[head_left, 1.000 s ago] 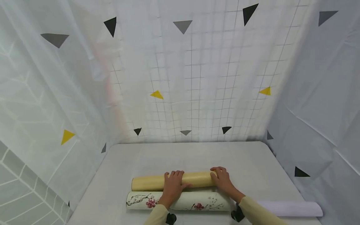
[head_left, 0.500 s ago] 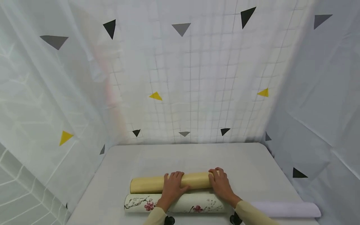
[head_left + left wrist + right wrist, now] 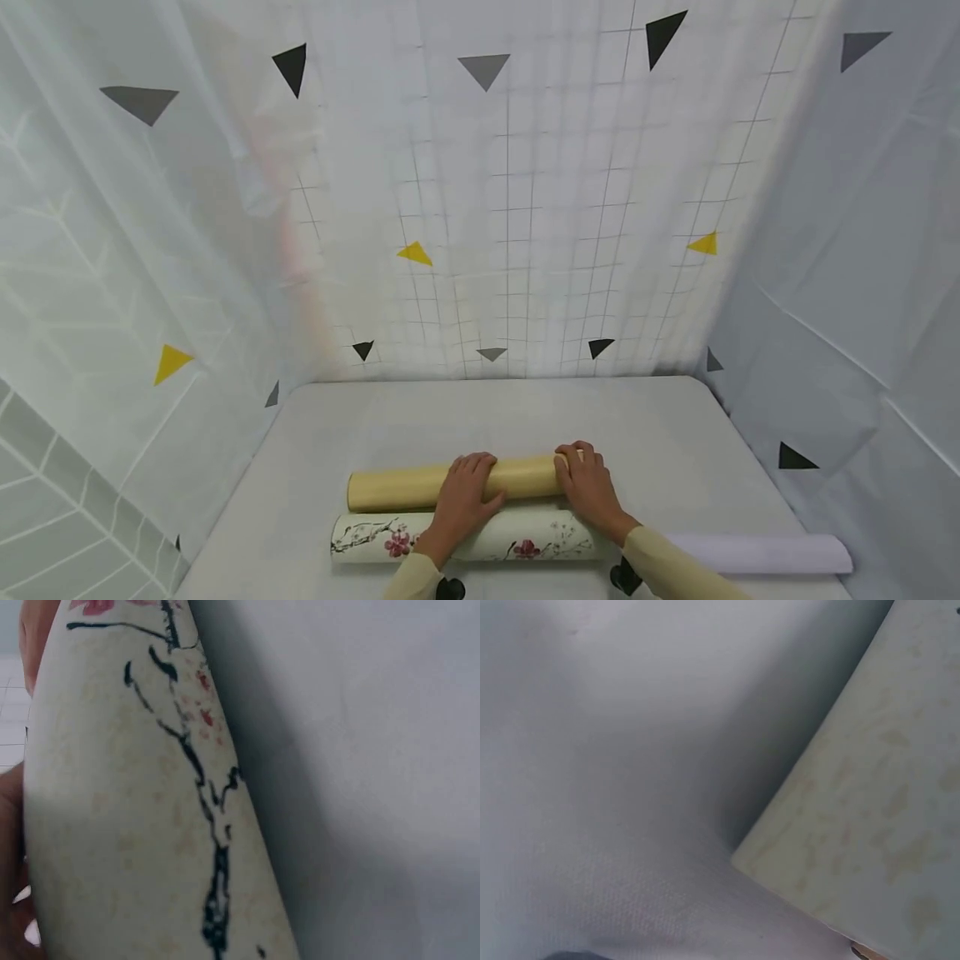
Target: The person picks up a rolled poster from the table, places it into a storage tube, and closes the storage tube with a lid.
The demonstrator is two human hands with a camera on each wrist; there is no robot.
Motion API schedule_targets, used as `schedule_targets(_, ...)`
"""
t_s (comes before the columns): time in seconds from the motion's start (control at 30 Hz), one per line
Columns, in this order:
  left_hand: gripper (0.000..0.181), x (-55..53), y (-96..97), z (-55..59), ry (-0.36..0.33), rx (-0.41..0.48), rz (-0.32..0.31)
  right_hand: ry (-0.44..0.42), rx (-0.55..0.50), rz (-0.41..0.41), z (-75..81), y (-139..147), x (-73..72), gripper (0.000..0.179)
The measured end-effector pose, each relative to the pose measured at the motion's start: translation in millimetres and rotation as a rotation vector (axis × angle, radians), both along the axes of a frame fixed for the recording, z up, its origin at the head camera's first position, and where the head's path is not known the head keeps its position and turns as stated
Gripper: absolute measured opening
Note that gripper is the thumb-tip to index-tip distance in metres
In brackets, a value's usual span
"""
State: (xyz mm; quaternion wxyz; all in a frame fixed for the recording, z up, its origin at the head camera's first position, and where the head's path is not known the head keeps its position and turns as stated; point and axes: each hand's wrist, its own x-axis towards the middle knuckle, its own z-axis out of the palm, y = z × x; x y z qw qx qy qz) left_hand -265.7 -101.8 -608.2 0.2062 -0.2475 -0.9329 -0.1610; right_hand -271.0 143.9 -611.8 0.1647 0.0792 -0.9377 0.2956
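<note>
A yellow wallpaper roll [image 3: 393, 490] lies crosswise on the white table in the head view. My left hand [image 3: 461, 497] grips it near its middle, fingers over the top and thumb pointing right along the near side. At its right end my right hand [image 3: 588, 487] curls its fingers over it, covering that end. Just in front lies a second roll, a cream floral wallpaper roll [image 3: 495, 537] with pink blossoms and dark branches. Both forearms pass over this floral roll, which fills much of the left wrist view [image 3: 135, 810]. Its plain end shows in the right wrist view [image 3: 877, 825].
A pale lilac roll [image 3: 780, 554] lies at the front right of the table [image 3: 330, 425], partly behind the right sleeve. White sheeting [image 3: 465, 292] with printed triangles hangs behind the table and at both sides.
The fingers of my left hand have drawn closer together on the yellow roll. The rolls keep nearly the same places, and the head view has shifted slightly.
</note>
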Motion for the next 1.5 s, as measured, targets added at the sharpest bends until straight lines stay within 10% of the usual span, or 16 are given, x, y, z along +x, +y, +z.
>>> schedule_targets(0.2,0.042,3.3,-2.9,6.1,-0.015,0.106,-0.163,0.009,0.009,0.002,3.5,-1,-2.0,0.028)
schedule_targets(0.33,0.035,7.3,-2.6,15.5,-0.178,0.093,-0.227,0.005,0.016,-0.005,2.8,0,-5.3,0.029)
schedule_targets(0.5,0.053,12.2,0.0,24.4,-0.403,-0.023,-0.227,-0.062,-0.001,-0.018,4.4,-1,-6.7,0.032)
schedule_targets(0.67,0.067,18.5,3.1,23.6,-0.461,-0.138,-0.207,-0.084,0.005,-0.013,2.4,-2,-6.9,0.031)
schedule_targets(1.5,0.080,24.9,-5.5,10.0,-0.329,-0.221,-0.202,-0.191,-0.185,0.122,6.7,49,-12.7,0.039)
